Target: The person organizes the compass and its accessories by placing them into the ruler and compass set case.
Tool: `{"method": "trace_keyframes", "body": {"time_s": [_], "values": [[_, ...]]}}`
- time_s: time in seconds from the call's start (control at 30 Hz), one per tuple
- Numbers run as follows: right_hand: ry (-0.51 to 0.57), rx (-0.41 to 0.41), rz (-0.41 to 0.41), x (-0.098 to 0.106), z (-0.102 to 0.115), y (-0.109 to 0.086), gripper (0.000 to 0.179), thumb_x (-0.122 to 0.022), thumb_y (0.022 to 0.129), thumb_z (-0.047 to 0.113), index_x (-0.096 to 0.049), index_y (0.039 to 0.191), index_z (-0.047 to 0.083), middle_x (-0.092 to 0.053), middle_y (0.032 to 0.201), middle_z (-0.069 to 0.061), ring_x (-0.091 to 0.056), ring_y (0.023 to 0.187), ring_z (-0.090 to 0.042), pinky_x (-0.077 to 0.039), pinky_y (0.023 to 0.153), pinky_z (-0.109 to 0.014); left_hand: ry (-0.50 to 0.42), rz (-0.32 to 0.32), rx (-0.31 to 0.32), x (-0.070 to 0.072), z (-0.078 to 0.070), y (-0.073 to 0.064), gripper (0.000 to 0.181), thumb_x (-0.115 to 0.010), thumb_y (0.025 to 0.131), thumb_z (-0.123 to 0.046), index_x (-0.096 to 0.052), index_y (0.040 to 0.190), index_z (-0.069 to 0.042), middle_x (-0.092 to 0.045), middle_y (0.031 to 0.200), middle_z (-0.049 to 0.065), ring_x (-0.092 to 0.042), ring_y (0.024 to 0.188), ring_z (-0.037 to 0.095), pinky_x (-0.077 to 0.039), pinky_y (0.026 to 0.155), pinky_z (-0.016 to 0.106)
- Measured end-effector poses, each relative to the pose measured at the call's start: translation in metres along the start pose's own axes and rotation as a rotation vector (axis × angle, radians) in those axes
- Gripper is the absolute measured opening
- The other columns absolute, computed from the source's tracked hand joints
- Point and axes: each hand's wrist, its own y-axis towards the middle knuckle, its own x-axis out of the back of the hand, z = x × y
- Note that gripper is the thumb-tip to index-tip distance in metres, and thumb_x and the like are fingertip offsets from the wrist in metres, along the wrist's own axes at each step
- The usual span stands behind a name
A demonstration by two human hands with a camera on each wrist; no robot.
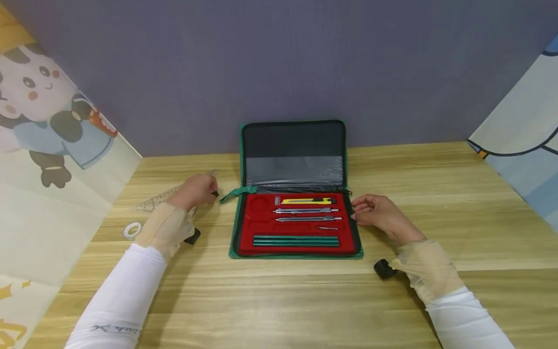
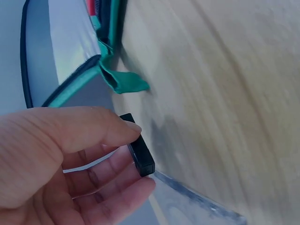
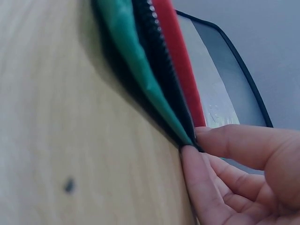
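1. The left hand [image 1: 193, 190] grasps a small black block [image 2: 141, 149] between thumb and fingers, its long axis slanting across the fingertips in the left wrist view; too blurred to say surely what it is.
2. The block is left of the open case [image 1: 358, 243], near but apart from its green strap [image 1: 237, 192].
3. The right hand [image 1: 377, 215] pinches the case's right edge.
4. The case sits between the 2 hands, its red tray [image 1: 261, 219] longest side to side; the right hand is nearer, touching it, while the left stands apart.
5. On the worktop [image 1: 279, 300], a clear set square [image 1: 150, 201] lies partly hidden by the left hand; a white ring [image 1: 126, 231] lies farther left.
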Motion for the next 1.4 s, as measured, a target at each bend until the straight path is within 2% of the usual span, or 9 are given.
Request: {"method": "trace_keyframes", "body": {"time_s": [0.1,0.23,0.5,0.73,0.9,1.17,1.27,1.33,1.4], "values": [[0.001,0.004,0.002,0.0,0.0,-0.001,0.044,-0.058,0.084,-0.007,-0.042,0.123,-0.018,-0.053,0.1,-0.015,-0.06,0.079,-0.004,-0.054,0.071,-0.021,0.017,-0.006,-0.016,0.002,-0.004,-0.001,0.014,-0.066,0.08,0.0,-0.061,0.093,0.003,-0.063,0.099,0.018,-0.058,0.085,0.028,-0.049,0.078,0.042],[0.001,0.004,0.005,0.0,0.001,-0.001,0.043,-0.057,0.084,-0.008,-0.041,0.123,-0.018,-0.053,0.099,-0.015,-0.06,0.079,-0.004,-0.054,0.07,-0.021,0.02,-0.007,-0.033,0.004,-0.008,-0.001,0.01,-0.064,0.078,0.002,-0.056,0.083,-0.001,-0.053,0.081,0.009,-0.044,0.07,0.021,-0.041,0.067,0.035],[-0.004,0.021,0.01,0.001,0.0,-0.001,0.044,-0.059,0.085,-0.006,-0.043,0.123,-0.017,-0.053,0.101,-0.016,-0.059,0.08,-0.005,-0.054,0.071,-0.022,0.052,-0.007,-0.055,0.01,-0.023,-0.004,0.014,-0.064,0.078,0.002,-0.062,0.092,0.002,-0.061,0.091,0.012,-0.047,0.074,0.021,-0.047,0.075,0.04],[-0.001,0.014,0.012,0.002,0.0,-0.001,0.044,-0.06,0.085,-0.004,-0.043,0.124,-0.017,-0.054,0.102,-0.016,-0.059,0.08,-0.006,-0.054,0.071,-0.021,0.035,-0.012,-0.085,0.013,-0.037,-0.005,0.011,-0.061,0.076,0.004,-0.058,0.085,-0.001,-0.049,0.076,0.006,-0.038,0.068,0.019,-0.036,0.067,0.034],[0.003,0.013,0.015,0.002,0.0,-0.001,0.044,-0.059,0.085,-0.005,-0.042,0.124,-0.017,-0.054,0.102,-0.016,-0.059,0.08,-0.005,-0.054,0.07,-0.021,0.058,-0.05,-0.15,0.012,-0.049,-0.006,0.01,-0.063,0.074,0.004,-0.058,0.08,-0.002,-0.049,0.073,0.003,-0.039,0.067,0.018,-0.037,0.065,0.032],[-0.014,0.005,0.012,0.001,0.001,-0.002,0.044,-0.058,0.085,-0.005,-0.043,0.124,-0.017,-0.054,0.102,-0.016,-0.059,0.08,-0.005,-0.054,0.07,-0.02,0.084,-0.038,-0.19,0.01,-0.069,-0.008,0.033,-0.061,0.073,0.007,-0.035,0.068,-0.012,-0.019,0.063,-0.003,-0.021,0.06,0.014,-0.02,0.06,0.031],[-0.015,-0.004,0.009,0.001,0.001,-0.001,0.044,-0.058,0.086,-0.004,-0.043,0.125,-0.016,-0.054,0.102,-0.016,-0.059,0.08,-0.006,-0.054,0.071,-0.021,0.092,-0.034,-0.184,0.01,-0.077,-0.01,0.024,-0.06,0.073,0.006,-0.043,0.069,-0.009,-0.024,0.062,-0.003,-0.025,0.06,0.015,-0.024,0.06,0.03],[-0.013,-0.007,0.012,0.001,0.001,-0.001,0.044,-0.058,0.086,-0.004,-0.042,0.125,-0.016,-0.053,0.102,-0.015,-0.059,0.08,-0.005,-0.054,0.071,-0.021,0.095,-0.031,-0.173,0.011,-0.083,-0.011,0.012,-0.062,0.075,0.004,-0.054,0.076,-0.005,-0.036,0.063,-0.002,-0.033,0.062,0.015,-0.032,0.061,0.029],[-0.008,-0.004,0.019,0.001,0.0,-0.001,0.044,-0.058,0.086,-0.004,-0.042,0.125,-0.016,-0.053,0.102,-0.015,-0.059,0.081,-0.005,-0.054,0.071,-0.021,0.099,-0.025,-0.166,0.01,-0.087,-0.012,0.011,-0.063,0.076,0.002,-0.061,0.086,-0.003,-0.047,0.068,-0.001,-0.04,0.065,0.016,-0.039,0.064,0.029]]}}
